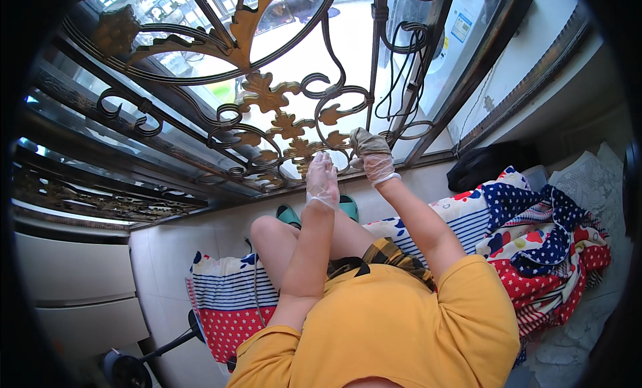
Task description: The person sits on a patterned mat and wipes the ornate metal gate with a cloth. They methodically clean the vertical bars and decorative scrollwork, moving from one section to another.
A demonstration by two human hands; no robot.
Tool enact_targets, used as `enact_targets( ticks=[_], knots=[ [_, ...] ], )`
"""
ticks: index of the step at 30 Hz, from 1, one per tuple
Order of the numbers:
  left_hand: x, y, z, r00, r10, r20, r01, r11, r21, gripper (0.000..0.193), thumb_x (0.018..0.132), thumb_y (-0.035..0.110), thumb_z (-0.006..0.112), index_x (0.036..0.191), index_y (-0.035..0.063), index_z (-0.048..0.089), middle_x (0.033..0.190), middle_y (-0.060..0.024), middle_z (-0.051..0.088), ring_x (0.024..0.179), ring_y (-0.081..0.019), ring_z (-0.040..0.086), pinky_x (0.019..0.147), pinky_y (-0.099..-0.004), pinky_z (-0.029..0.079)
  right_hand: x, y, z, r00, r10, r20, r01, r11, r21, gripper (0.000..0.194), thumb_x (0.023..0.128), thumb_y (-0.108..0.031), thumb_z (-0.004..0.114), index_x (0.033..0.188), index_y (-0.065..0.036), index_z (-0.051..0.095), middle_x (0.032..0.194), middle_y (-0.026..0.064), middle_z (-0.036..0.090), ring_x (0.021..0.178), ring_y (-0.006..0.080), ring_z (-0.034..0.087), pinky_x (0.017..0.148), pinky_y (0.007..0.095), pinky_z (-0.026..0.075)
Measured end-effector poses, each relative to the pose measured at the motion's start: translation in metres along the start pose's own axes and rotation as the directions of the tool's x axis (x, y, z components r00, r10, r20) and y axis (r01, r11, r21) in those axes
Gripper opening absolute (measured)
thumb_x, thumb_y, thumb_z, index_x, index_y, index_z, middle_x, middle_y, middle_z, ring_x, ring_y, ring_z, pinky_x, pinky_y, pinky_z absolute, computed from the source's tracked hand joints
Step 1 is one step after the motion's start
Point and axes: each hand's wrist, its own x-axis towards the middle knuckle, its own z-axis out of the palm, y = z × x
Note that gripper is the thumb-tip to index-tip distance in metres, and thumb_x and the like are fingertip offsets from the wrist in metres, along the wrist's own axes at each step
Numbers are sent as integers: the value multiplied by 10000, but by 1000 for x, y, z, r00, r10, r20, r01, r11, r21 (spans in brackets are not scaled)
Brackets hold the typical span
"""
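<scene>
My right hand (380, 168), in a thin clear plastic glove, has a grey-beige cloth (370, 141) over its fingers. It presses up close to the lower part of an ornamental wrought-iron grille (373, 82), whose bars are dark. Just left of it, my left hand (322, 181) wears a similar clear glove. Its fingers point up at the gold-painted metal leaves (300, 148) at the bottom of the grille. Whether those fingertips grip the metal cannot be made out. Bright glass lies behind the scrollwork.
Black cables (401, 82) hang on the grille at upper right. A patterned fabric (546, 247) is heaped at my right, with a black bag-like object (486, 167) behind it. Green slippers (288, 215) are under my knees. At left stand pale drawers (75, 272) and a dark fan-like object (128, 370).
</scene>
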Motion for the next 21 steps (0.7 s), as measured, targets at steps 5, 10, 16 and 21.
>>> enact_targets(
  ticks=[5, 10, 16, 21],
  knots=[
    [-14, 6, 0, 998, 51, 29, -51, 999, -17, 651, 938, 11, 433, 1559, 27, 239, 1602, -116, 313, 1482, -194, 303, 1223, -388, 150, -1, -6, 46, 968, 12, -250, -65, 976, -205, 317, 882, -71, 493, 1164, -69, 640, 1132, 212, 657, 1029, 372, 631, 949, 433, 488],
    [-24, 6, 6, 998, 56, 11, -55, 998, -42, 646, 926, -21, 432, 1549, 16, 265, 1580, -139, 351, 1485, -222, 309, 1227, -397, 165, 5, -4, 56, 956, -172, -237, 187, 982, 42, 254, 884, -106, 531, 1118, -38, 602, 1112, 202, 627, 1033, 378, 604, 916, 423, 479],
    [-35, 9, 3, 993, 120, 14, -118, 987, -106, 595, 922, 2, 494, 1502, 25, 365, 1487, -106, 481, 1400, -192, 429, 1175, -337, 259, -6, 5, 13, 980, -73, -187, 128, 945, 302, 244, 699, 2, 695, 844, -62, 510, 802, 72, 523, 675, 242, 519, 625, 399, 422],
    [-60, 2, 14, 992, -40, 117, 18, 983, 185, 852, 901, 523, 675, 1577, 286, 214, 1599, -18, 265, 1508, -340, 121, 1060, -777, 132, -11, -57, -15, 930, 228, -289, 37, 723, 690, 268, 875, 66, 588, 1136, 13, 617, 1063, 97, 663, 975, 188, 659, 865, 309, 529]
  ],
)
